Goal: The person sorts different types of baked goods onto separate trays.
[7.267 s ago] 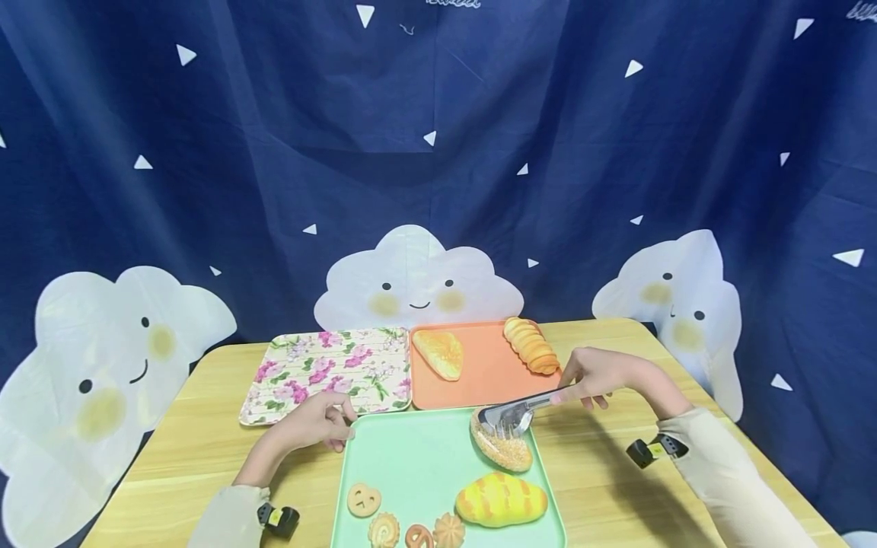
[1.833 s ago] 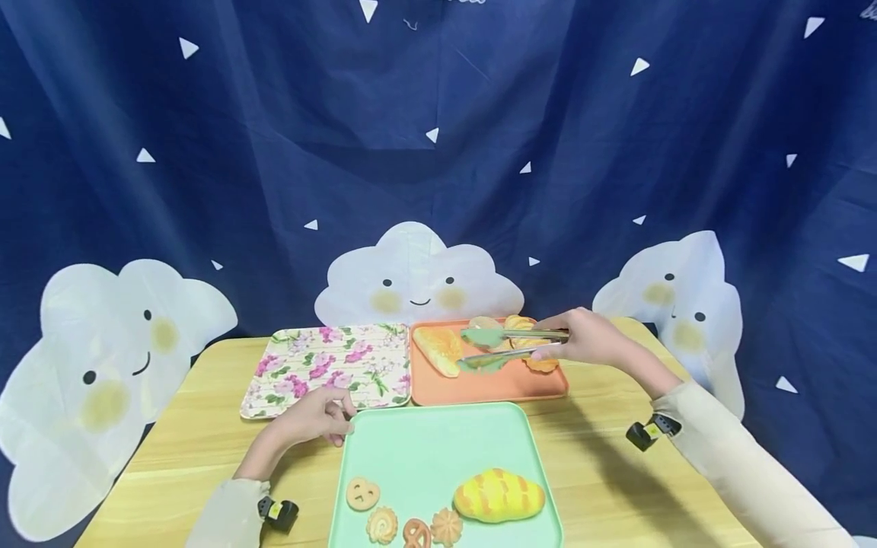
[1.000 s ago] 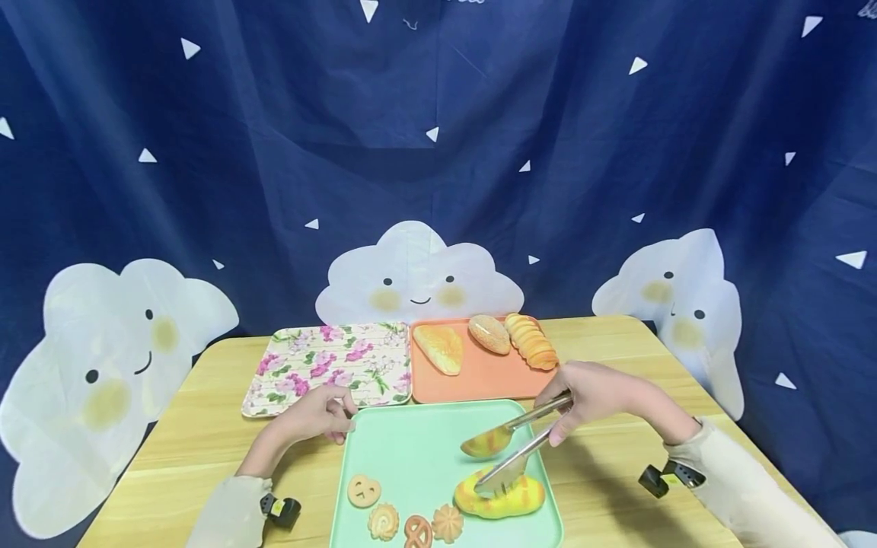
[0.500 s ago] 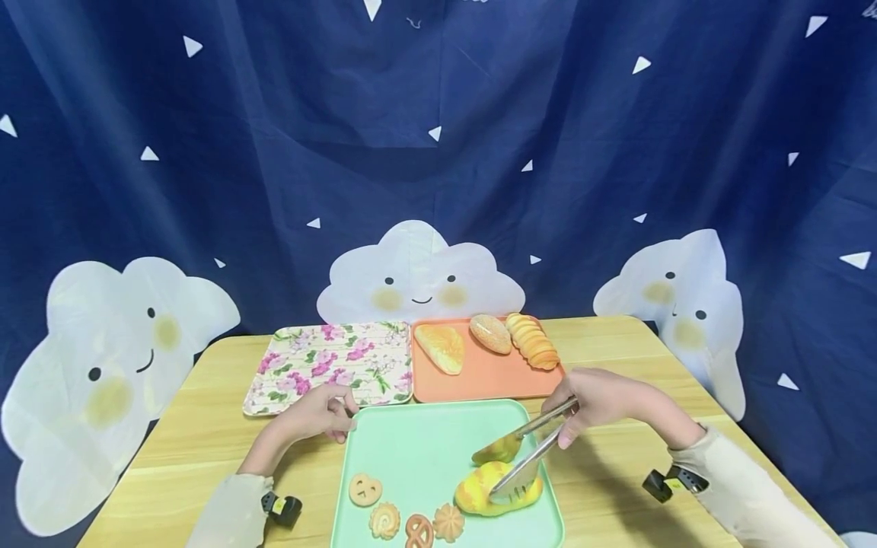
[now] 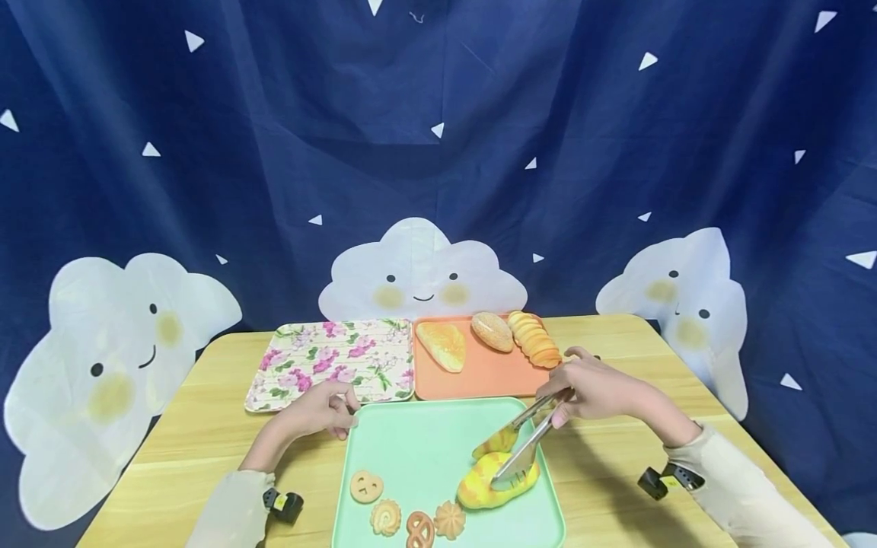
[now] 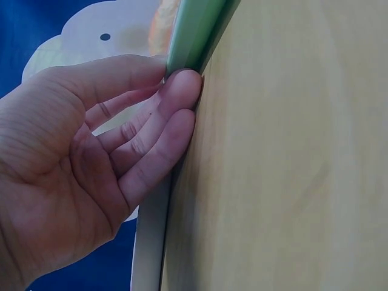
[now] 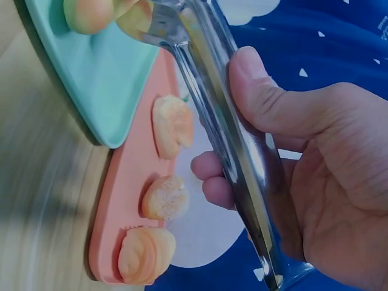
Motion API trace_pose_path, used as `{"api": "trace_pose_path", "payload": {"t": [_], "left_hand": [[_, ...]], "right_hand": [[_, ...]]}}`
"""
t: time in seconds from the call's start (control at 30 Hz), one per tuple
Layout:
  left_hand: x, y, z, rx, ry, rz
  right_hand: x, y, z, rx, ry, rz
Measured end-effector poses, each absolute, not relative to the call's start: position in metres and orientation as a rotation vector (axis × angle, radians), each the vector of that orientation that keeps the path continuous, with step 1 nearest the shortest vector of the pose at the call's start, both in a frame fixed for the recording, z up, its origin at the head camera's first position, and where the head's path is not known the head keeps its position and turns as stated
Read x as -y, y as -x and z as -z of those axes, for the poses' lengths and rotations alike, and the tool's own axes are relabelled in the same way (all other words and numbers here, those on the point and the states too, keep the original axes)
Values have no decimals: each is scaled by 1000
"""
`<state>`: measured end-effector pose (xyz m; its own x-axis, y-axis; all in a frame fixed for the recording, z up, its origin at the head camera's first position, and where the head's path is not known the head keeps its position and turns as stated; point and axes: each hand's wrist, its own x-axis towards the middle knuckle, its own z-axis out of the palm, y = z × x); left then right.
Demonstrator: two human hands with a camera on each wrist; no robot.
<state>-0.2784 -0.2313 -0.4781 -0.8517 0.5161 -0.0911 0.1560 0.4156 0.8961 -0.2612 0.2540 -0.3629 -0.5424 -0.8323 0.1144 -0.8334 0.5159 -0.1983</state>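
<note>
My right hand [image 5: 599, 388] grips metal bread tongs [image 5: 537, 438], thumb along one arm and fingers on the other in the right wrist view. The tong heads sit on either side of a yellow striped bread roll [image 5: 479, 487], which lies tilted at the right of the mint-green tray [image 5: 411, 434]. My left hand [image 5: 318, 411] pinches that tray's far left corner; the left wrist view shows thumb and fingertips at its rim. On the orange tray [image 5: 479, 380] rest a pale golden wedge-shaped bread [image 5: 444, 346], a sesame bun [image 5: 492, 332] and a ridged croissant [image 5: 534, 340].
Near the green tray's front lie a smiley cookie [image 5: 366, 486], a swirl cookie [image 5: 386, 517], a pretzel [image 5: 420, 528] and a flower-shaped cookie [image 5: 449, 520]. A floral tray [image 5: 329, 361] adjoins the orange one on the wooden table [image 5: 185, 434]. A blue cloud-print curtain [image 5: 438, 175] hangs behind.
The sesame bun has moved from the green tray to the orange one. The tongs have come back to the yellow roll, closed in around it and tilted it. My left hand has stayed put.
</note>
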Motion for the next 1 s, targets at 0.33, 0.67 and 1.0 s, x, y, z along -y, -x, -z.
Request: {"api": "trace_pose_path", "payload": {"t": [0.33, 0.67, 1.0], "left_hand": [[231, 280, 478, -2326, -576, -1410], [231, 279, 477, -2338, -559, -1411], [228, 275, 473, -2388, -554, -1383]], "right_hand": [[-253, 267, 356, 2507, -1434, -314], [-250, 273, 343, 2552, -1198, -294], [-255, 282, 341, 2527, -997, -321]]}}
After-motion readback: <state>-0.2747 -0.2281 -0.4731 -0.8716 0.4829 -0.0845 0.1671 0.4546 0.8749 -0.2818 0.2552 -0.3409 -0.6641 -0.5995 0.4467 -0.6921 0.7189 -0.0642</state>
